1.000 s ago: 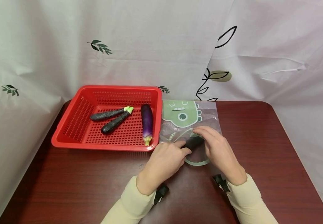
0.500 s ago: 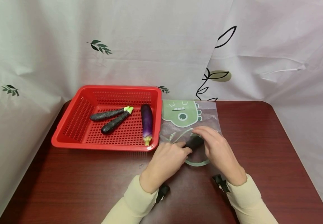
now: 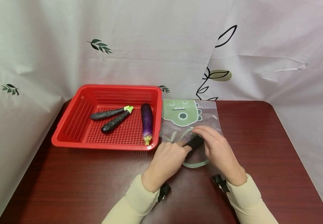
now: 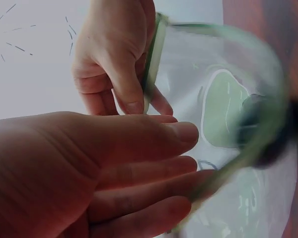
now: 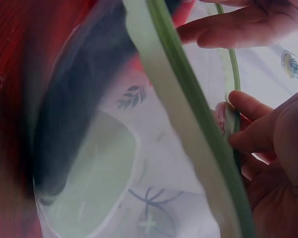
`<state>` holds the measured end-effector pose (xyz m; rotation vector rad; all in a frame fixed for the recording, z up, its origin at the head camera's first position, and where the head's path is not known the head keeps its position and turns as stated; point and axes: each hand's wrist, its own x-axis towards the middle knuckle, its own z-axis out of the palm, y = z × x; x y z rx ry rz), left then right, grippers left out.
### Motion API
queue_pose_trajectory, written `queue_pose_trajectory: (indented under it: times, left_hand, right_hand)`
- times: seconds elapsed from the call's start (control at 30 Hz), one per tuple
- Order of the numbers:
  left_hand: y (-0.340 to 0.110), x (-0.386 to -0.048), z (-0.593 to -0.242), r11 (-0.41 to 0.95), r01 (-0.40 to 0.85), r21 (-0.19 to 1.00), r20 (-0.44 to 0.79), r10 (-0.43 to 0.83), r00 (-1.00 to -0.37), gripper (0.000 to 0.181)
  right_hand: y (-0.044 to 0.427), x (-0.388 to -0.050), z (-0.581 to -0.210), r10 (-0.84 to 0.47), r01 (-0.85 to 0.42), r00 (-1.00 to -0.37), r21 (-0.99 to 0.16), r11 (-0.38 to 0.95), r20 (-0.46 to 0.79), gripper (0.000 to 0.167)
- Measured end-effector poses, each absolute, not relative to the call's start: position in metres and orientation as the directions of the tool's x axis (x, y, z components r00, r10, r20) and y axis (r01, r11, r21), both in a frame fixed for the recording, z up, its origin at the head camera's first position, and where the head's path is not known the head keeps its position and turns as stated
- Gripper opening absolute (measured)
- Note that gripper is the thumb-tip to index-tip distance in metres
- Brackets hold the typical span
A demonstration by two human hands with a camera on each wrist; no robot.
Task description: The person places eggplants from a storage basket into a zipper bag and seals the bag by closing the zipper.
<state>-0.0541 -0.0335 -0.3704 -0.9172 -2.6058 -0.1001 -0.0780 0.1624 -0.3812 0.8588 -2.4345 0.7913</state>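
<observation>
A clear zip bag (image 3: 210, 124) with a green cartoon print lies in front of me, its green-edged mouth held apart. Inside it a long, dark vegetable (image 3: 195, 143) lies at a slant, its dark skin also visible through the plastic in the right wrist view (image 5: 74, 109). My right hand (image 3: 221, 151) pinches the bag's rim (image 5: 193, 109) between thumb and fingers. At the opposite side of the mouth is my left hand (image 3: 167, 158); the left wrist view has its fingers (image 4: 139, 173) extended along the rim, with nothing gripped between them.
To the left stands a red slotted basket (image 3: 105, 145). It holds two dark vegetables (image 3: 116, 120) with light green ends and one purple eggplant (image 3: 147, 123). The bag lies close to the basket's right side on the dark red table (image 3: 262, 155). A white curtain (image 3: 150, 40) hangs behind.
My left hand has shifted slightly to the right at the bag's mouth, and the near edge of the rim has moved a little toward me. My right hand stays in place.
</observation>
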Motion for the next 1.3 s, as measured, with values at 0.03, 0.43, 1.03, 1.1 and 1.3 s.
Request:
queue_pose_trajectory:
  times: [0.03,0.43,1.03,1.1,1.3]
  left_hand:
    - [-0.034,-0.054,-0.370,0.784,0.618,-0.054,0.371,0.590,-0.717,0.015]
    - [-0.035,-0.052,-0.364,0.757,0.653,-0.001,0.379,0.605,-0.700,0.016]
    - [-0.054,-0.054,-0.345,0.726,0.669,0.160,0.372,0.583,-0.722,0.015]
    - [-0.056,-0.054,-0.343,0.726,0.664,0.179,0.374,0.573,-0.729,0.015]
    - [-0.062,-0.055,-0.341,0.720,0.666,0.198,0.393,0.564,-0.726,0.015]
  right_hand:
    - [0.162,-0.078,-0.381,-0.421,-0.674,-0.708,-0.367,0.641,0.567,0.046]
    - [0.162,-0.079,-0.382,-0.407,-0.680,-0.701,-0.375,0.630,0.586,0.044]
    - [0.163,-0.080,-0.383,-0.403,-0.685,-0.695,-0.379,0.622,0.595,0.046]
    - [0.163,-0.080,-0.383,-0.403,-0.687,-0.693,-0.377,0.621,0.598,0.047]
    - [0.162,-0.080,-0.383,-0.402,-0.692,-0.689,-0.381,0.614,0.603,0.048]
